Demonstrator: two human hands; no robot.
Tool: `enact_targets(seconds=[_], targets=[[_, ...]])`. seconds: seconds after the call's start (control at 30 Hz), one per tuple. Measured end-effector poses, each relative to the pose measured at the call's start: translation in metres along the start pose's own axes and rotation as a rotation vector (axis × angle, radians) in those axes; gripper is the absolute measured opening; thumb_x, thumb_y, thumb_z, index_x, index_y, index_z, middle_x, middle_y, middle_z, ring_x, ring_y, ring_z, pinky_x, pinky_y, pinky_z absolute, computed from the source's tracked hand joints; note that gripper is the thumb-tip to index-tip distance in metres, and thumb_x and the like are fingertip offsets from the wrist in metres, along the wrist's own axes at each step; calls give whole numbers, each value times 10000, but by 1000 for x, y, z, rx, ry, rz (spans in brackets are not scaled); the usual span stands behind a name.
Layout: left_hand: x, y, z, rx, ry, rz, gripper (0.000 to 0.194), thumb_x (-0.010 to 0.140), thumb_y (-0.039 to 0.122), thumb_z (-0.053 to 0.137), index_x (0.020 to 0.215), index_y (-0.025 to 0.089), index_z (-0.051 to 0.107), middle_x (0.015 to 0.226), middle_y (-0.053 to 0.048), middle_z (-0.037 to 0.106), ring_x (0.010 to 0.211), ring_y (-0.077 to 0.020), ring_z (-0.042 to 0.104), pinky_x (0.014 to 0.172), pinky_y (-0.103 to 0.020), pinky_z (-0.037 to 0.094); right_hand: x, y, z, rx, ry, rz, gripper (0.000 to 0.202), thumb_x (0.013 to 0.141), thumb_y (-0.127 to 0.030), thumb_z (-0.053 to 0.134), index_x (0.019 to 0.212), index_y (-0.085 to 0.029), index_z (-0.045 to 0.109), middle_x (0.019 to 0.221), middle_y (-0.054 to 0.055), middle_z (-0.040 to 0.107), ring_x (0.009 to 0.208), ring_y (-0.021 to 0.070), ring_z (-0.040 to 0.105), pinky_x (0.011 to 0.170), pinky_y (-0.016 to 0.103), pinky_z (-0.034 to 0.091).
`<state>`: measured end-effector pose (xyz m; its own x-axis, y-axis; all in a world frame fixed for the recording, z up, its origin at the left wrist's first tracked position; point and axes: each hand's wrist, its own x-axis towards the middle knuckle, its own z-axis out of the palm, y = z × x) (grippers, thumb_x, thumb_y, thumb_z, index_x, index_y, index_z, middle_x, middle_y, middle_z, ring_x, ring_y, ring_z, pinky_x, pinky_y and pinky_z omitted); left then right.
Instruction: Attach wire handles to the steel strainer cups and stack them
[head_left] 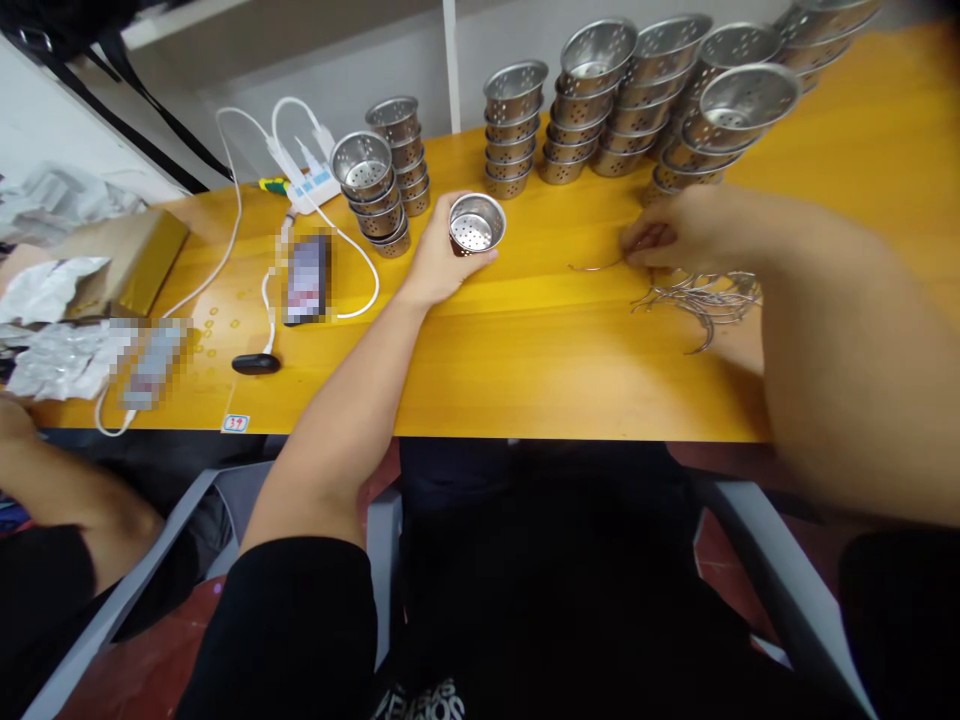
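Holding a perforated cup (478, 228) over the table (525, 360), my left hand (437, 255) curls round its side; my right hand (664, 235) pinches one wire (596, 269) between closed fingertips, beside tangled wires (712, 298) whose strands could snag it.

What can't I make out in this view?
All in the head view:
Held cup: outer side, partly behind the left hand.
Thin wire: one end, behind the right hand's fingers.
Top-right stack: top, cut off by the edge.
Phone: screen, blurred.
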<state>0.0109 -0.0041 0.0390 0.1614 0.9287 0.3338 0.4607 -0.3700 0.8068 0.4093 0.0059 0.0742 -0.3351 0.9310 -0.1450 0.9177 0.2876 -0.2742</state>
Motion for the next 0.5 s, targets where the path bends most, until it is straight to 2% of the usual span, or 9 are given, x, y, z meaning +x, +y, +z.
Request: enact_targets(seconds=[0.1,0.27,0.33,0.4,0.5], targets=[[-1,2,1,-10,-4,-5,817,832,197,1165,1521,279,734,1644,-152,815,1680,-395,737,1568,-580,510,1,-13,1,-101,-47,42,123,1082,-146,848,1042,-260,871,1030,93,900,845,286,756,872,447,593],[-3,3,3,-54,-15,-15,781,853,319,1227,1464,267,743,1590,-150,827,1590,-375,782,1472,-539,582,0,-27,5,-177,-44,13,111,1060,-196,777,968,-253,805,947,104,847,763,257,663,790,422,542],[-3,4,3,-58,-15,-30,797,840,369,1250,1446,275,741,1565,-140,836,1569,-376,788,1455,-547,596,1,-25,7,-193,-38,5,99,1051,-230,750,982,-249,818,970,122,865,770,269,677,783,428,553],[-3,6,3,-60,-11,-41,820,822,390,1265,1440,281,737,1545,-132,843,1549,-377,792,1451,-559,601,3,-19,9,-153,-23,0,102,1055,-262,758,1085,-243,854,1059,135,901,834,297,746,814,443,595],[-4,9,3,-49,4,-42,824,818,378,1267,1443,283,740,1518,-123,846,1538,-375,790,1449,-561,600,5,-6,11,-37,16,-7,233,1062,-341,853,1266,-229,850,1170,150,924,921,339,818,888,492,659]])
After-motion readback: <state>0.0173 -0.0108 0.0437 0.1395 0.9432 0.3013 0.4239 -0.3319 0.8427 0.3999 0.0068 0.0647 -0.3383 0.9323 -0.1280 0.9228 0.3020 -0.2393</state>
